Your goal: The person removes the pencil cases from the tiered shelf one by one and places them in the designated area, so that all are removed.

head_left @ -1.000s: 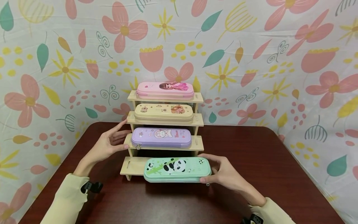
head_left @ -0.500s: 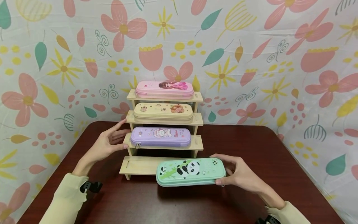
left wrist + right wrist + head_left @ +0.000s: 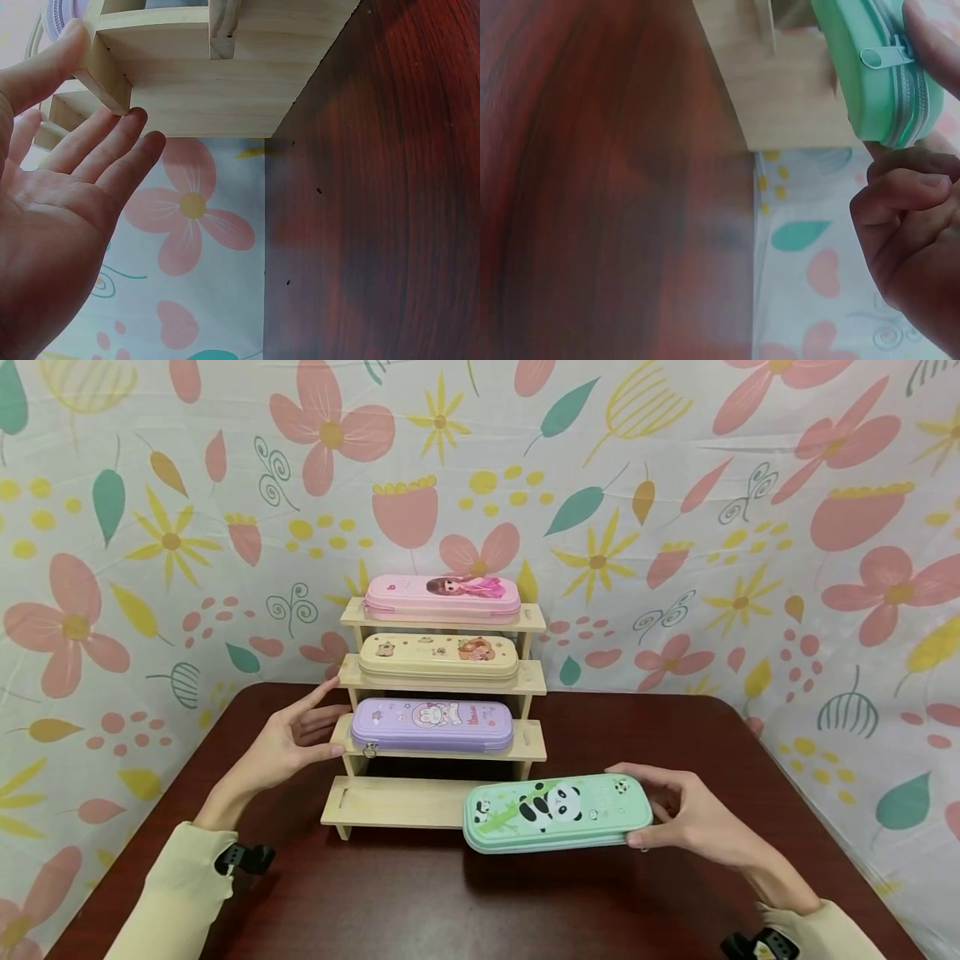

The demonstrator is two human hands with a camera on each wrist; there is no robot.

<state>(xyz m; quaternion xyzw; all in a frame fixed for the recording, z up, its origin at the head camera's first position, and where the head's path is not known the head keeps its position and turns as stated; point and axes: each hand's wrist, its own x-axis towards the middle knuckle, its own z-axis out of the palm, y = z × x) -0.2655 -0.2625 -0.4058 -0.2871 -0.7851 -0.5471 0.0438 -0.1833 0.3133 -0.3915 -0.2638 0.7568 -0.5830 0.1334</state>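
Note:
A mint-green pencil case (image 3: 557, 814) with a panda print hangs in the air in front of the bottom step's right end. My right hand (image 3: 701, 817) pinches its right end between thumb and fingers; in the right wrist view the zipper pull (image 3: 885, 57) shows beside the thumb. My left hand (image 3: 288, 737) touches the left edge of the wooden stepped rack (image 3: 401, 802) with fairly straight fingers. In the left wrist view the thumb (image 3: 52, 66) lies against a board's end. Purple (image 3: 432, 724), cream (image 3: 438, 657) and pink (image 3: 442, 597) pencil cases rest on the upper steps.
The rack stands on a dark red-brown table (image 3: 637, 735). Behind it hangs a white flower-printed cloth (image 3: 645, 568). Both wrists wear black straps, and the sleeves are pale green.
My right hand has carried the mint-green pencil case to the right, baring most of the bottom step. My left hand stays at the rack's left edge.

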